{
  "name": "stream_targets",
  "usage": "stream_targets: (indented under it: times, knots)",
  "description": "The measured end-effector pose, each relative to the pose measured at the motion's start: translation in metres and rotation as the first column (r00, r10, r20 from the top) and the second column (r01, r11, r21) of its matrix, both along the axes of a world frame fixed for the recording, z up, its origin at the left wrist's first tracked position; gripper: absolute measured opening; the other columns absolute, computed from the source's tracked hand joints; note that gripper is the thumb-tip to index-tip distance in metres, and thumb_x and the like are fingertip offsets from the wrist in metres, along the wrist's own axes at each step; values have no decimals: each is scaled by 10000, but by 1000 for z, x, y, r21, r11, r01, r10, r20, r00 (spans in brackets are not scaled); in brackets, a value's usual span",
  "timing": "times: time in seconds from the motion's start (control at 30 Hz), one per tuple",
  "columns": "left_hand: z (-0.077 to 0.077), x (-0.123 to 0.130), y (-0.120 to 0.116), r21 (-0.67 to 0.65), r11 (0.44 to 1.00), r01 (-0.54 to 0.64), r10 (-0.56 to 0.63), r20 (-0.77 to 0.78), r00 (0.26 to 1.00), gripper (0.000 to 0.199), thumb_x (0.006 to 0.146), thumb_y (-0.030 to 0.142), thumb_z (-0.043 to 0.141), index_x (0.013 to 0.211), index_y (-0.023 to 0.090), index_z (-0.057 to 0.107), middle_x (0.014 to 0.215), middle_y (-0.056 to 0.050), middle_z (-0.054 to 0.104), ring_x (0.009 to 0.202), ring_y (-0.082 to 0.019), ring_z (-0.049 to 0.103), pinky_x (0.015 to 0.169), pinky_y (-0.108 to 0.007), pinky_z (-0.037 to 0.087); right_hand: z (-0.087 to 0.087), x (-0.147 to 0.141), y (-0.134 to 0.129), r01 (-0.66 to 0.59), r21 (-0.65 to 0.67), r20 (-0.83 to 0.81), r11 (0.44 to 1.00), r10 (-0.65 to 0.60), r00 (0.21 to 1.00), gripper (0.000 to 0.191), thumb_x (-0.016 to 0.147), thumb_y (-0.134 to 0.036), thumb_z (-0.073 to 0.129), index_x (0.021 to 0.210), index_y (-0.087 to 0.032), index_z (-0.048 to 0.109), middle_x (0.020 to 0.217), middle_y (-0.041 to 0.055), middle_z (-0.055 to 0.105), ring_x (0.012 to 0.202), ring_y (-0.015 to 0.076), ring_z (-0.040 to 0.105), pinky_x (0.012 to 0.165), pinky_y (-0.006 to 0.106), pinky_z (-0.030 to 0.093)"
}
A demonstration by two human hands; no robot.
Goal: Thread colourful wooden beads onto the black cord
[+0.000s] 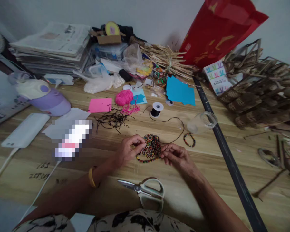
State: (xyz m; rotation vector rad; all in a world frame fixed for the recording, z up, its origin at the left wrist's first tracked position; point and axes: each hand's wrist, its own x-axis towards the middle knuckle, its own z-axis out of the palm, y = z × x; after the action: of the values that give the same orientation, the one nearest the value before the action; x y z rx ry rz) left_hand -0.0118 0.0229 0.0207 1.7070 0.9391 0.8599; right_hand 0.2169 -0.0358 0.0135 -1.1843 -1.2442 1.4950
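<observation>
Left hand (pixel 129 149): pinched the beaded strand (pixel 151 145), fingers narrow.
Right hand (pixel 176 155): fingertips held black cord (pixel 184 127), I judged.
Beaded strand: lay bunched between hands, seemingly unfinished.
Beaded bracelet (pixel 193 141): lay looped, apparently done.
Spool (pixel 156 111): cord seemed uncut.

The left hand (pixel 131 149) hides part of the bead coil (pixel 152 146); pixelation masks the bright screen (pixel 73 141).

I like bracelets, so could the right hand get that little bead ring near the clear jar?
Probably yes. The little bead ring lies close to the right hand, and nothing seems to block it; the clear jar is beyond. That hand looks busy beside the beadwork, though.
</observation>
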Motion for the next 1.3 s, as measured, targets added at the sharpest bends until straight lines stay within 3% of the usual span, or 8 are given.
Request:
stream_targets:
  times: [0.27, 0.57, 0.77, 0.93, 1.07, 1.17, 1.3]
  knots:
    - [0, 0, -3, -133, 991, 27, -19, 62, 998, 142, 833, 286, 551, 800, 150, 531, 470, 72, 489, 399, -67, 458, 442, -161, 363, 8, -4, -4, -29, -5, 78, 1000, 29, 997, 241, 799, -397, 689, 858, -166, 656, 581, -15, 596, 481, 90, 504, 441, 198, 394]
    - [-8, 8, -14, -303, 946, 116, -92, 93, 991, 176, 837, 321, 568, 825, 147, 543, 416, 74, 509, 346, -66, 475, 395, -140, 352, 12, -27, -9, -48, -55, -59, 997, 45, 997, 288, 744, -411, 733, 840, -176, 598, 608, -31, 582, 435, 68, 502, 408, 183, 429]
    - [-5, 15, -23, -300, 935, 188, -165, 101, 981, 192, 842, 327, 569, 801, 140, 550, 485, 40, 560, 392, -76, 540, 408, -139, 397, 2, -44, -15, -116, -87, -150, 990, 102, 983, 290, 746, -405, 730, 866, -175, 601, 619, -33, 594, 429, 58, 485, 394, 167, 427]
    - [-3, 18, -27, -277, 938, 208, -192, 83, 978, 224, 841, 358, 562, 828, 135, 555, 660, -15, 630, 485, -101, 604, 432, -157, 440, -3, -52, -18, -110, -87, -136, 990, 98, 986, 298, 757, -428, 714, 820, -164, 594, 683, 5, 630, 502, 74, 489, 416, 165, 428]
    - [-4, 20, -30, -297, 933, 203, -180, 103, 978, 246, 846, 386, 553, 821, 142, 533, 647, 1, 604, 472, -87, 578, 436, -159, 436, -1, -53, -18, -111, -72, -114, 991, 103, 988, 294, 774, -433, 697, 786, -163, 585, 675, 5, 617, 504, 72, 476, 423, 164, 413]
    - [-3, 19, -29, -374, 898, 234, -183, 167, 969, 274, 832, 418, 571, 874, 156, 502, 590, 26, 566, 480, -93, 566, 449, -165, 434, -2, -50, -18, -101, -68, -119, 993, 92, 989, 302, 789, -454, 673, 784, -166, 583, 698, 18, 632, 536, 87, 510, 424, 169, 411]
    - [-2, 16, -25, -494, 802, 335, -231, 261, 937, 328, 768, 409, 658, 893, 159, 487, 667, 8, 598, 580, -105, 582, 501, -178, 459, -2, -45, -18, -48, -71, -123, 996, 39, 992, 308, 800, -452, 667, 752, -168, 555, 628, -12, 595, 469, 69, 480, 415, 169, 383]
